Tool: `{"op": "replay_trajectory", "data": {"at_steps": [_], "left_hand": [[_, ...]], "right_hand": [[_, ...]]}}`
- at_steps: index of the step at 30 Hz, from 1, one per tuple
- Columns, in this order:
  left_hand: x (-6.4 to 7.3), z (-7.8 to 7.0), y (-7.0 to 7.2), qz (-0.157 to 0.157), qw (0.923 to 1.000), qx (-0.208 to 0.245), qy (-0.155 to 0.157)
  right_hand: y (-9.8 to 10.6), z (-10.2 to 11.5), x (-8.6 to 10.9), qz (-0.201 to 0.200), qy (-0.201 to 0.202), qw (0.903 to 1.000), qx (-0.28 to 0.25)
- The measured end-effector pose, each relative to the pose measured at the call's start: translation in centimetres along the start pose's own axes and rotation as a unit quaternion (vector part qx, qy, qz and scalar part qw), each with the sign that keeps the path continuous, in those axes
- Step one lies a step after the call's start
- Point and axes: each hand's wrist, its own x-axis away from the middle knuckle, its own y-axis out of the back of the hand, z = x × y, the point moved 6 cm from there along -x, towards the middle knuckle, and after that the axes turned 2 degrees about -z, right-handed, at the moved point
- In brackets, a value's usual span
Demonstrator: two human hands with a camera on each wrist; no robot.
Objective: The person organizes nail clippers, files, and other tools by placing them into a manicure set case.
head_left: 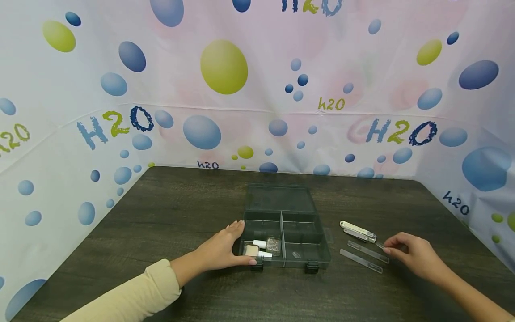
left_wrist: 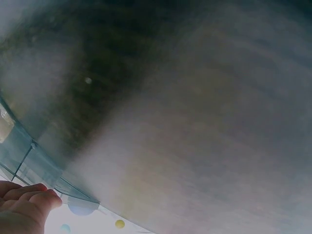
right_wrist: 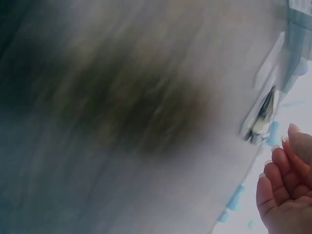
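Note:
A dark translucent divided box [head_left: 306, 259] lies with its lid [head_left: 280, 199] folded back. My left hand [head_left: 219, 248] rests at its front left corner, fingers along the left side and thumb straight against the front edge. Two small white-capped bottles, like nail polish, lie in the front left compartment: one clear and glittery [head_left: 273, 246], one beige [head_left: 251, 250]. On the right, my right hand [head_left: 414, 255] pinches a thin narrow strip [head_left: 380, 245] beside a cream-and-metal hinged tool [head_left: 358, 231]. Whether the strip joins the tool is too small to tell.
Two translucent flat strips, resembling nail files, lie right of the box: one farther back [head_left: 368, 251], one nearer [head_left: 360, 261]. A small clear piece [head_left: 296, 255] is in the front right compartment. A printed curtain [head_left: 257, 134] surrounds the dark wooden table [head_left: 189, 192].

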Motion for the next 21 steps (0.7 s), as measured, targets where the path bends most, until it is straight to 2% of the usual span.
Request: {"op": "replay_trajectory", "data": {"at_steps": [3, 9, 15, 21], "left_hand": [[0.0, 0.1, 0.0, 0.001, 1.0, 0.002, 0.005], [0.2, 0.1, 0.0, 0.0, 0.9999, 0.004, 0.01], [0.1, 0.1, -0.1, -0.001, 1.0, 0.006, 0.007], [0.2, 0.0, -0.1, -0.001, 1.0, 0.005, 0.005]], "right_hand": [[0.0, 0.9, -0.2, -0.013, 0.01, 0.9998, -0.007], [-0.3, 2.5, -0.8, -0.009, 0.006, 0.9997, -0.022], [-0.5, 4.5, -1.3, -0.039, 0.052, 0.9967, -0.049], [-1.1, 6.2, -1.8, -0.059, 0.072, 0.9934, -0.066]]}}
